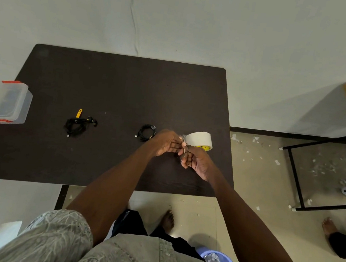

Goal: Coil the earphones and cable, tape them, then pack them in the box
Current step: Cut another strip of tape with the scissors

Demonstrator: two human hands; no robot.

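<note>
Spanning dark table (108, 83), pale wall behind, littered floor (251, 162), both hands (166, 143) pinching tape (199, 140).

The person wears a grey shirt (130, 258) with short sleeves, white buttons and a pale crinkly pattern, dark trousers (132, 224), and no shoes

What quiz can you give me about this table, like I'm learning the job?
1. True or false: the clear plastic box with red clips sits at the left edge of the dark table.
2. Which lies nearer the white tape roll? A) the coiled black cable B) the tangled black earphones
3. Fill in: the thin metal tool is held by the ____ hand.

Key: 1 true; 2 A; 3 right hand.
</note>
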